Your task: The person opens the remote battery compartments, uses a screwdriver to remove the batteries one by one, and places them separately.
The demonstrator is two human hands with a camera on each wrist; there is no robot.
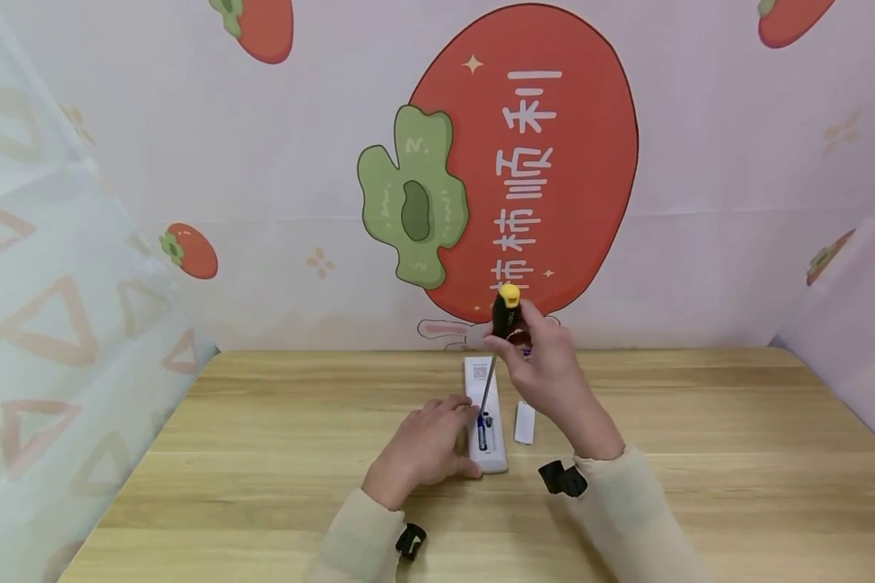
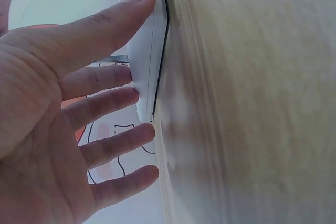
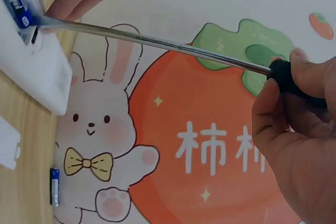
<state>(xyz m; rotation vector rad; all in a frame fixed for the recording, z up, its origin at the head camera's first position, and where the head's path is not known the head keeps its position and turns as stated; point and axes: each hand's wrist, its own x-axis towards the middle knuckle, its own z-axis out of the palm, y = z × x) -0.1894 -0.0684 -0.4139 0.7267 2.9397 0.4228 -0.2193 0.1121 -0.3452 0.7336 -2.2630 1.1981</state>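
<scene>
A white remote control [image 1: 495, 397] lies back up on the table, its battery compartment uncovered. One blue battery [image 1: 482, 436] sits in the compartment; the slot beside it shows no battery. My right hand [image 1: 550, 364] grips the black and yellow handle of a screwdriver [image 1: 488, 387] above the remote. The screwdriver slants down, its tip at the far end of the blue battery [image 3: 18, 1]. My left hand [image 1: 426, 441] rests against the remote's left side, with thumb and fingers [image 2: 113, 100] extended and two fingers clear of it.
A white battery cover [image 1: 525, 423] lies on the table to the right of the remote. Another blue battery [image 3: 54, 186] lies near the table's back edge, mostly hidden behind my right hand in the head view. A printed cloth [image 1: 299, 162] hangs behind the wooden table [image 1: 262, 470].
</scene>
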